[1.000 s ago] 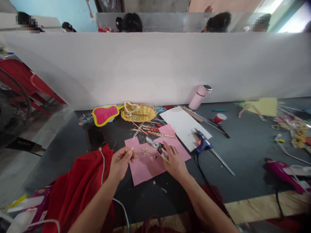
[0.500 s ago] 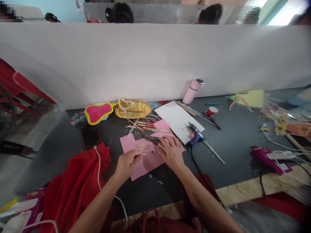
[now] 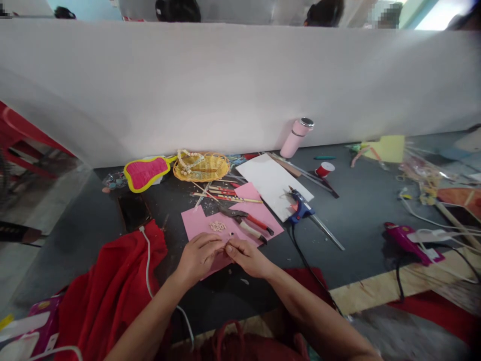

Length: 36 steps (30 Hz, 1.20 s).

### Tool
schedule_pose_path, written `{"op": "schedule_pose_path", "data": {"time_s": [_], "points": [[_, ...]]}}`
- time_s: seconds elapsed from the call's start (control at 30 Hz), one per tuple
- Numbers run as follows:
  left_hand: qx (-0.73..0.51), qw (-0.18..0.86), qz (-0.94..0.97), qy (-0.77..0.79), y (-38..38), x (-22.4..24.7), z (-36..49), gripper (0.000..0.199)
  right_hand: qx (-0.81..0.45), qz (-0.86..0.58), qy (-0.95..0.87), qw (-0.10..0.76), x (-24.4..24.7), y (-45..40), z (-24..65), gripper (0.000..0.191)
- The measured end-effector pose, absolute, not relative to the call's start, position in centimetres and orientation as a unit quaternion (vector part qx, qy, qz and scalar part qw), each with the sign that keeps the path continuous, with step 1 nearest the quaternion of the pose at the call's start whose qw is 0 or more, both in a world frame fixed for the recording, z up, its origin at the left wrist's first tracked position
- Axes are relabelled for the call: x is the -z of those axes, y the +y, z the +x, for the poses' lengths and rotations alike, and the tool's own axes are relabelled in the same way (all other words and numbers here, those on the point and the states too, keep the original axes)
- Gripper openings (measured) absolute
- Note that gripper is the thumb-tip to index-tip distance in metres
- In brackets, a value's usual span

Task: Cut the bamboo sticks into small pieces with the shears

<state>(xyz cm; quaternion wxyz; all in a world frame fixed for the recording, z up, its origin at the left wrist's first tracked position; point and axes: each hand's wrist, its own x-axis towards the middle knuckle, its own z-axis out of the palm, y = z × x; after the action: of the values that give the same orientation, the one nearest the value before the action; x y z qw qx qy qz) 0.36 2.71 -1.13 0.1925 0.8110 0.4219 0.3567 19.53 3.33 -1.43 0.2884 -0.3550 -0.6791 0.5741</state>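
My left hand (image 3: 200,256) and my right hand (image 3: 246,256) meet over the near part of the pink paper (image 3: 193,220), fingertips pinched together. Whatever is between them is too small and covered to make out. Just beyond the fingers, a small heap of pale, short pieces (image 3: 217,226) lies on the paper, with a tiny dark-ended bit (image 3: 231,234) beside it. A pair of pliers (image 3: 244,219) with one red and one whitish handle rests on the paper, beyond my right hand and touched by neither hand.
Behind the paper are printed sticks (image 3: 229,193) and a yellow wicker basket (image 3: 221,168). A blue glue gun (image 3: 299,208) lies on a white sheet (image 3: 263,173) at right. A pink bottle (image 3: 295,140) stands by the partition. A red cloth (image 3: 108,281) and phone (image 3: 134,211) are at left.
My right hand has let go of the pliers and moved left to my left hand. The thin pale stick seen in my left fingers is now hidden. The view has shifted slightly.
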Motion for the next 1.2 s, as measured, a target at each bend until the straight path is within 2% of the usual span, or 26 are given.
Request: {"op": "schedule_pose_path", "data": {"time_s": [0.3, 0.5, 0.7, 0.83, 1.07, 1.2], "points": [[-0.262, 0.329, 0.763, 0.491, 2.4, -0.1, 0.6, 0.018, -0.510, -0.416, -0.692, 0.298, 1.5, 3.1, 19.5, 0.023], [-0.300, 0.345, 0.741, 0.492, 2.4, 0.5, 0.8, 0.015, -0.590, -0.391, -0.630, 0.320, 1.8, 3.4, 19.7, 0.031], [-0.288, 0.379, 0.716, 0.510, 2.4, 0.1, 0.9, 0.014, -0.528, -0.426, -0.656, 0.331, 1.3, 3.3, 19.7, 0.023], [-0.284, 0.375, 0.713, 0.520, 2.4, 0.0, 0.8, 0.014, -0.557, -0.412, -0.643, 0.328, 1.6, 3.2, 19.7, 0.023], [-0.241, 0.432, 0.709, 0.502, 2.3, 0.1, 1.0, 0.030, -0.530, -0.395, -0.658, 0.361, 1.2, 3.4, 19.9, 0.020], [-0.246, 0.449, 0.706, 0.490, 2.1, 0.3, 1.2, 0.031, -0.499, -0.371, -0.685, 0.380, 0.9, 3.4, 20.0, 0.020]]}}
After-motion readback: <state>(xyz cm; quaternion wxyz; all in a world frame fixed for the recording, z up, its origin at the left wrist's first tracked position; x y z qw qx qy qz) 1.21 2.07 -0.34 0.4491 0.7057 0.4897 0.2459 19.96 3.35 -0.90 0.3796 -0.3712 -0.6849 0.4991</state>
